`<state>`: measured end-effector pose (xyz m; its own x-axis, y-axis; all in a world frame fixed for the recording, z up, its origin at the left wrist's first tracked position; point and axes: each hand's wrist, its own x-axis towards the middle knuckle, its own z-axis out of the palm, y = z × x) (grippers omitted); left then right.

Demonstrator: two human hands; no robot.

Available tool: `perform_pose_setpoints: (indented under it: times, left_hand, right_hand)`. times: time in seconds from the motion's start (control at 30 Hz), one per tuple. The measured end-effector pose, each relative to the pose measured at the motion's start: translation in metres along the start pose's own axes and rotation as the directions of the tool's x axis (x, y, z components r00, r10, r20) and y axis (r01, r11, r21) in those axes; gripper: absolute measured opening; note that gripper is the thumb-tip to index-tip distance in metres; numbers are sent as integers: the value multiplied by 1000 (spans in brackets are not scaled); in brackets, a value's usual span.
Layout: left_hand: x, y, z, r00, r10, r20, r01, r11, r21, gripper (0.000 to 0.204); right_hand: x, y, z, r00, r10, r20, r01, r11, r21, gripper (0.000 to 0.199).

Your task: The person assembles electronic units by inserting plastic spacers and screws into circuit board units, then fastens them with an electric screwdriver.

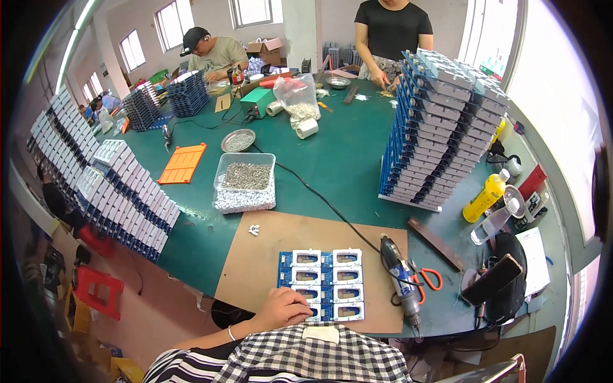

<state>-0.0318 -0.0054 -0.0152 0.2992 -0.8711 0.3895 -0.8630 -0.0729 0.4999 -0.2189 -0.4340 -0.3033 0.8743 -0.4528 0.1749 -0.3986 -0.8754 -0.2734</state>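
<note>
While my left hand (285, 308) rests loosely curled on the near left corner of the blue tray (321, 285) of small white parts, the tray itself lies in the lower middle of the frame, on the brown board (268, 246) that covers the green table (338, 163). It sits straight ahead of me and just right of that hand, its long axis running away from me toward the upper frame. I hold nothing that I can make out; the fingers simply touch the tray's edge. My right hand is out of view, so I cannot tell its state. Just right of the tray lies the electric screwdriver (399, 281), with the orange-handled scissors (426, 281) beside it.
</note>
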Motion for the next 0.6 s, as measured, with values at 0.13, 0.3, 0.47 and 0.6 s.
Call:
perform_pose_setpoints:
  times: [0.13, 0.3, 0.47, 0.6]
  left_hand:
    - [3, 5, 2, 997, 2, -73, 1, 999, 37, 16]
    - [4, 13, 3, 994, -39, -104, 45, 997, 55, 14]
    - [5, 16, 1, 989, -56, -135, 66, 995, 76, 14]
    - [4, 16, 2, 984, -45, -175, 59, 996, 73, 14]
  right_hand:
    - [0, 4, 0, 1000, 3, 26, -3, 1000, 5, 32]
    - [0, 15, -5, 997, 5, 73, -5, 1000, -8, 32]
    - [6, 20, -17, 993, 1, 118, 3, 999, -36, 32]
    - [11, 22, -29, 988, -9, 157, 20, 998, -65, 32]
